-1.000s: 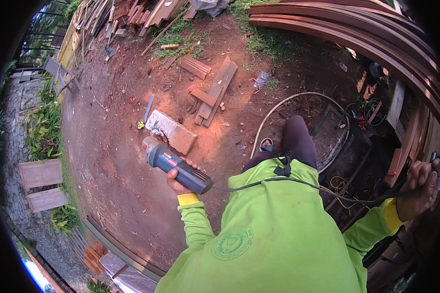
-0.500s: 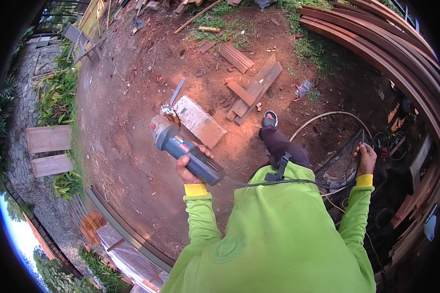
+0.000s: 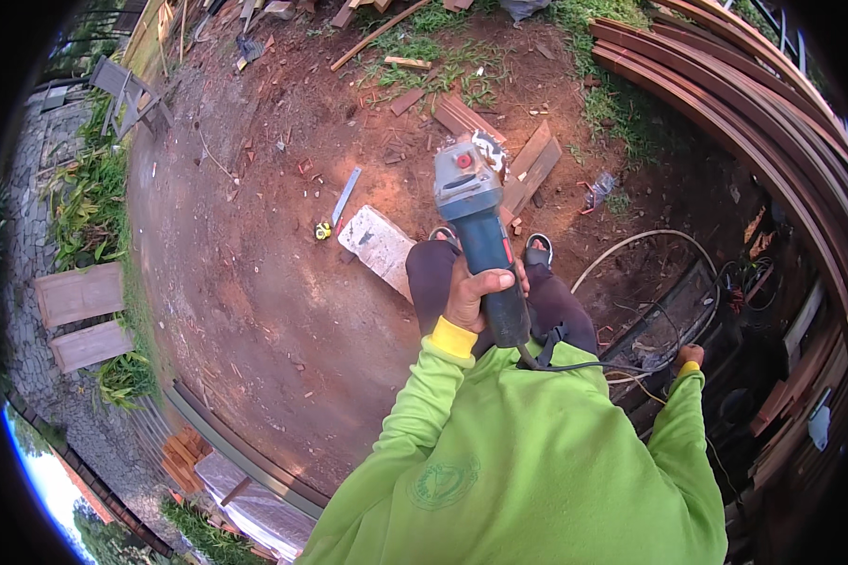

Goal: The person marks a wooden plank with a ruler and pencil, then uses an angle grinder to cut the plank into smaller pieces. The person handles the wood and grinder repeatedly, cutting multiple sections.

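Observation:
My left hand (image 3: pixel 476 294) is wrapped round the handle of a blue-grey angle grinder (image 3: pixel 485 231). The tool points away from me above my knees, with its toothed disc (image 3: pixel 489 153) at the far end. From its rear a black power cord (image 3: pixel 589 363) runs right, across my lap. Low at my right side, my right hand (image 3: pixel 691 355) is closed where the cord reaches it; its fingers are partly hidden. Left of my legs a pale block (image 3: pixel 377 243) lies on the soil. Beyond it are a flat grey-blue strip (image 3: pixel 346 195) and a small yellow tape measure (image 3: pixel 323 230).
Short brown boards (image 3: pixel 535 168) lie on the soil beyond my feet. Long planks (image 3: pixel 716 89) are stacked at the far right. A pale hose (image 3: pixel 631 239) loops beside my right foot. Two wooden panels (image 3: pixel 83 294) lie at the left, and a wooden stand (image 3: pixel 130 94) is at the far left.
My left hand has brought the grinder rightward from beside the block to in front of my legs, disc end now pointing away. My right hand has dropped nearer along the cord. Both feet now show.

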Tool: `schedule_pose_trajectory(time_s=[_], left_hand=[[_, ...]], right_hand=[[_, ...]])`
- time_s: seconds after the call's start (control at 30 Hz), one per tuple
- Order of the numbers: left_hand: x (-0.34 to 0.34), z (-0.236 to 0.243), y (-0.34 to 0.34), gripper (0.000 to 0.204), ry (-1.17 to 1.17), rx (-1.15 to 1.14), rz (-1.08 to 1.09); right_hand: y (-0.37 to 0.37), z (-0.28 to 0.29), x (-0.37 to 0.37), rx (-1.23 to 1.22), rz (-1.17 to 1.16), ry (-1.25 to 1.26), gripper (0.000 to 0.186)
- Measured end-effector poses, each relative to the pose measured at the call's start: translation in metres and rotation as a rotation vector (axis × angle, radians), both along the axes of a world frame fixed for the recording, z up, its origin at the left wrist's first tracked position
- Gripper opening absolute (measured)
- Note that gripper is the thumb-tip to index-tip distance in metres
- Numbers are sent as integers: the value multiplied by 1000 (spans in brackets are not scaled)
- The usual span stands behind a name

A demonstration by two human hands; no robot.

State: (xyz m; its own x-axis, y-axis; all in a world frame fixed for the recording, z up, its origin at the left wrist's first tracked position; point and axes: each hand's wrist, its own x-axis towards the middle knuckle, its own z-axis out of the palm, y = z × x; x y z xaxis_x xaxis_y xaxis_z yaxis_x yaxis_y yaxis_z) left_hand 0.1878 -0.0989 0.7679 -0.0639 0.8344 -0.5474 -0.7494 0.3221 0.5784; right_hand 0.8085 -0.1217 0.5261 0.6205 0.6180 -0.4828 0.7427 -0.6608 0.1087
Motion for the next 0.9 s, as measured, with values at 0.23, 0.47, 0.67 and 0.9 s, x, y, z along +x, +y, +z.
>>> schedule_pose_trajectory(time_s=[0.23, 0.47, 0.67, 0.9], left_hand=[[3, -42, 101, 58, 249, 161, -554], [-32, -61, 107, 85, 673, 452, -1022], [-74, -51, 63, 96, 631, 728, -1016], [-126, -58, 57, 111, 512, 950, -1192]], right_hand=[[81, 189, -331, 573, -182, 933, 49], [117, 238, -555, 756, -291, 475, 66], [90, 253, -601, 733, -426, 327, 59], [58, 232, -616, 745, -460, 12, 62]])
